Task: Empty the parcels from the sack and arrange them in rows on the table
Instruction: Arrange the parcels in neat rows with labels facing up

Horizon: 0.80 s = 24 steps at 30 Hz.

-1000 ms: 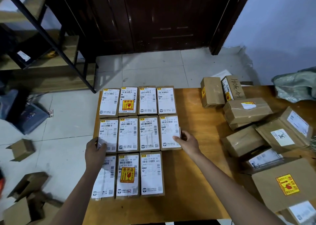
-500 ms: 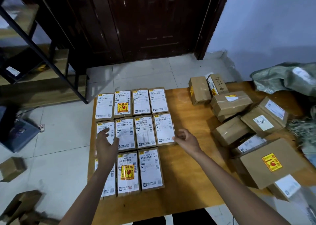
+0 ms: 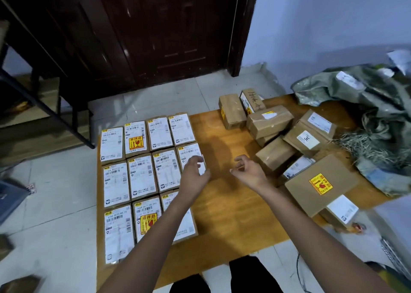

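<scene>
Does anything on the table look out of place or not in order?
Yes. The labelled parcels on the left form a neat grid, but its near row has three where the others have four. The brown boxes on the right lie heaped at mixed angles, not in rows. The sack lies crumpled on the far right corner.

the surface (image 3: 222, 199) is orange-brown wood. the lined-up parcels (image 3: 142, 177) are brown with white labels and black stripes. two have yellow stickers (image 3: 136, 142) with red marks. the loose boxes (image 3: 274, 154) are plain brown. the sack (image 3: 364, 97) is dull green. the door (image 3: 142, 30) is dark brown.
</scene>
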Available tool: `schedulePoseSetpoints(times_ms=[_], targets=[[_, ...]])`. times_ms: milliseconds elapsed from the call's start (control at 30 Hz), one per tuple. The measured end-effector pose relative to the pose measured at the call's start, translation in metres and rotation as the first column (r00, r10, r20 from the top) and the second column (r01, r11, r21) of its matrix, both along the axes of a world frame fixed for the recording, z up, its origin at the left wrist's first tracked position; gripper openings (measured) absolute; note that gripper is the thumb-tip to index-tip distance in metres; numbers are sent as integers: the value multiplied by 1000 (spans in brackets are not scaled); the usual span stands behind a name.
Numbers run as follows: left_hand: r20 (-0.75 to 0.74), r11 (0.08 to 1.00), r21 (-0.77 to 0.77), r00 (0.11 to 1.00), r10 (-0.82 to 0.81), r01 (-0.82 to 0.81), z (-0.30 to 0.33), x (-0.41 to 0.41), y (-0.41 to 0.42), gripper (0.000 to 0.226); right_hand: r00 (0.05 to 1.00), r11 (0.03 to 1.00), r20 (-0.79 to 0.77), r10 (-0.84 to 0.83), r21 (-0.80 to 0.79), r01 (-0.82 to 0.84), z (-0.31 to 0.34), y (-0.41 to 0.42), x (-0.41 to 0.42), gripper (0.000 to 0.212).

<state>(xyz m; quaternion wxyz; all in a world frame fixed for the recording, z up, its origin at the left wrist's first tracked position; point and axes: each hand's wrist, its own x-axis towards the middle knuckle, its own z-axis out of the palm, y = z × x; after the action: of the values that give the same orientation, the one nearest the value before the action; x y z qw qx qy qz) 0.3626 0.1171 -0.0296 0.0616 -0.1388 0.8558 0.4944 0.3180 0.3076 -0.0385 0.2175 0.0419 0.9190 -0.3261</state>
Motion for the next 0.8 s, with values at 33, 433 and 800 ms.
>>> schedulePoseSetpoints(times_ms=[33,433,800], targets=[[5,1000,-22,1000,-15,16,0,-3,8,40,1000,1000,-7,4,7,-4,1,6,-4,46],[78,913,-276,954,-291,301,-24,-53,156,65,996,984,-64,62,169,-51,14,111,-46,36],[97,785,-545,952,-291,295,-71,-78,223,75,974,949,-24,224,232,-213,-5,162,-77,37]])
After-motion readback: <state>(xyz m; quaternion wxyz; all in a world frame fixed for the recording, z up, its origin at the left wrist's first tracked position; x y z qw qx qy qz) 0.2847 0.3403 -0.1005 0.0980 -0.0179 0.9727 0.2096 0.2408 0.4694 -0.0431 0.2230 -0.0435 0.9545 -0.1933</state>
